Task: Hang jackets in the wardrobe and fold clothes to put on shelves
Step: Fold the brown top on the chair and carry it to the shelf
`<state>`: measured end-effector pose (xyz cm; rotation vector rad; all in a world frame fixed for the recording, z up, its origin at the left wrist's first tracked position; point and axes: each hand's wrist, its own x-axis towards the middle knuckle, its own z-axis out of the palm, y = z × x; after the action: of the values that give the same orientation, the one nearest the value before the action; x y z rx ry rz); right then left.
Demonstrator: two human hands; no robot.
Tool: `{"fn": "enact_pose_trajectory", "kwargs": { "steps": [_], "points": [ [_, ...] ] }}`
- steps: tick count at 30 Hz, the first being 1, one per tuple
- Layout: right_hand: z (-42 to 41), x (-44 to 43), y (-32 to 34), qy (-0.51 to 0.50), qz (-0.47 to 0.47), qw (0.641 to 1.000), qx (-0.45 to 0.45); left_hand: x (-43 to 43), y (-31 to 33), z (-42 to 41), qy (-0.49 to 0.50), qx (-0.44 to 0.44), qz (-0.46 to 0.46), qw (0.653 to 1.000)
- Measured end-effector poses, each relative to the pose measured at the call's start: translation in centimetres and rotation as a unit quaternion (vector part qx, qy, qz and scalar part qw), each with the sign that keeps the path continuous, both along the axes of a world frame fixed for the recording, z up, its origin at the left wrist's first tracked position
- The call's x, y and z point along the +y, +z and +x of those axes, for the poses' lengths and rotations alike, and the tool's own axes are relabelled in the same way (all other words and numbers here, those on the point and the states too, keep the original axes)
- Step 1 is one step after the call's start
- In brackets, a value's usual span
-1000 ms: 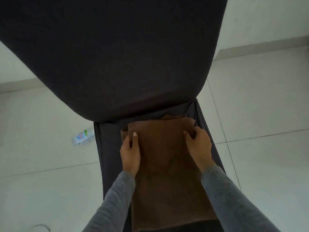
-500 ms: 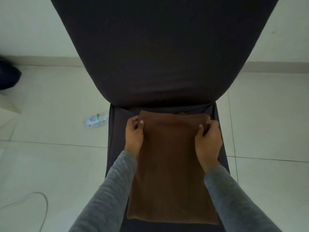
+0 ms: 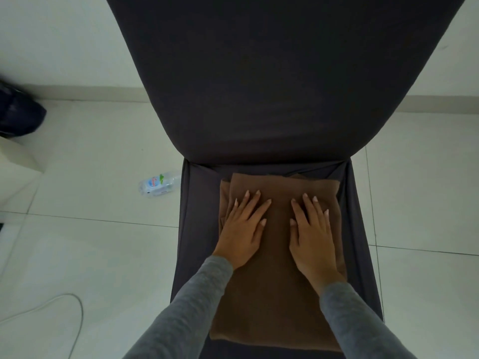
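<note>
Both hands have let go of the top corners of the brown cloth (image 3: 277, 307) and now lie flat on it. Half a second ago they pinched those corners.

The left hand (image 3: 242, 229) is flat with its fingers straight and spread, pressing on the left side of the cloth near the top. The right hand (image 3: 312, 234) lies the same way on the right side. Neither hand grips anything. The two hands are side by side with a strip of cloth between them. Both arms wear grey sleeves (image 3: 186, 314).

The brown cloth is folded into a long shape. It lies on the chair seat (image 3: 194, 229), which has a dark cover. Its top edge is close to the chair back (image 3: 272, 86). A bit of a lower layer sticks out at the top left.

A water bottle (image 3: 159, 183) lies on its side on the pale tiled floor (image 3: 90, 255), just left of the chair. A white cord (image 3: 64, 304) curls on the floor at the lower left. A dark bag (image 3: 18, 117) sits at the far left edge.
</note>
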<state>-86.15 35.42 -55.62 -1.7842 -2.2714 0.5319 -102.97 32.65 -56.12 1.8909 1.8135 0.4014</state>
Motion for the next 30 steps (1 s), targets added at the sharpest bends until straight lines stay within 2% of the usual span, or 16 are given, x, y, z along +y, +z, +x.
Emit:
{"fn": "enact_pose_trajectory", "kwargs": {
  "steps": [3, 8, 10, 12, 14, 17, 20, 22, 25, 30],
  "points": [
    [-0.2, 1.0, -0.3, 0.004, -0.016, 0.999, -0.043, 0.7, -0.2, -0.2, 0.002, 0.057, -0.022, 0.998],
    [-0.4, 2.6, -0.3, -0.059, -0.033, 0.995, -0.070, 2.1, -0.6, -1.5, 0.032, 0.135, -0.031, 0.990],
    [-0.5, 2.9, -0.1, -0.105, -0.064, 0.991, -0.056, 2.1, -0.7, -2.1, 0.043, 0.157, -0.026, 0.986],
    [-0.4, 3.3, 0.4, -0.177, -0.107, 0.978, -0.012, 2.0, -0.7, -2.6, 0.101, 0.158, -0.033, 0.982],
    [-0.4, 3.0, 0.8, -0.208, -0.100, 0.973, -0.009, 1.6, -0.4, -2.8, 0.159, 0.156, -0.031, 0.974],
    [-1.2, 1.2, 1.2, -0.124, -0.020, 0.992, -0.005, 0.3, 0.2, -1.6, 0.122, 0.137, 0.030, 0.983],
    [-1.9, -1.7, 0.3, -0.010, -0.023, 1.000, -0.018, -1.7, -0.3, 0.6, 0.023, 0.105, 0.045, 0.993],
    [-1.5, -2.8, -0.4, -0.025, -0.048, 0.998, -0.032, -2.9, -1.0, 1.0, 0.027, 0.105, 0.022, 0.994],
    [-0.7, -3.0, -0.8, -0.056, -0.042, 0.996, -0.058, -3.6, -1.4, 0.0, 0.091, 0.103, -0.004, 0.990],
    [0.0, -4.5, -0.4, -0.087, -0.042, 0.992, -0.086, -5.9, -1.4, -1.9, 0.115, 0.122, -0.025, 0.985]
  ]
}}
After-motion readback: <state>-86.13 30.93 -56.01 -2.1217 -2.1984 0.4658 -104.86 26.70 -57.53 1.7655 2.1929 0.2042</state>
